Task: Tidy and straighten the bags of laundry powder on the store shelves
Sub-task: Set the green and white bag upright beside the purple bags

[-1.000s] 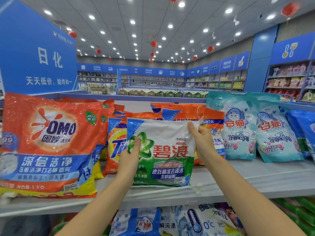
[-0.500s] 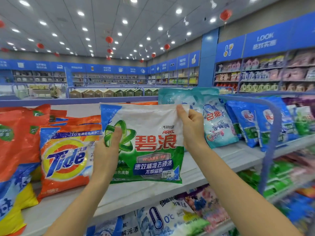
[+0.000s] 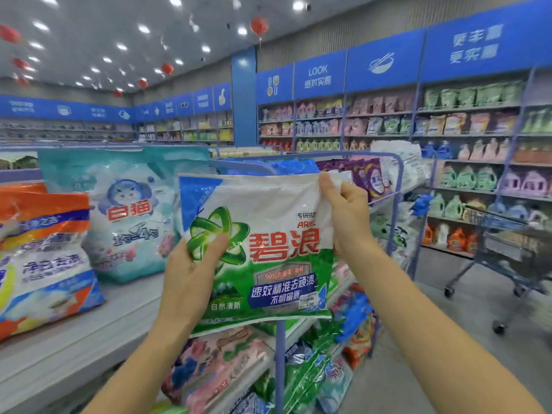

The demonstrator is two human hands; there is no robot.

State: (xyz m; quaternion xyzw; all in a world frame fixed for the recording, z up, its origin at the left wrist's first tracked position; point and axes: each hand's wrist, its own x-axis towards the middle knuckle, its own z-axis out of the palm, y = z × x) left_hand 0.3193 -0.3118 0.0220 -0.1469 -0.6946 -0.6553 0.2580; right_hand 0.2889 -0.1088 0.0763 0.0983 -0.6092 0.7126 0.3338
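Ariel bag (image 3: 277, 201) hangs upright, front toward camera, gripped by left hand (image 3: 191, 273) and right hand (image 3: 348, 219).

You see a blue pillar (image 3: 243, 97) ahead. A red lantern (image 3: 259, 25) hangs just above it. To its right, blue signs (image 3: 382, 65) run over rows of bottles (image 3: 316, 144), and farther right stands a shopping cart (image 3: 501, 234).

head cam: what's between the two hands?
The Ariel bag, in the head view: left hand grips its left side, right hand pinches its top right corner.
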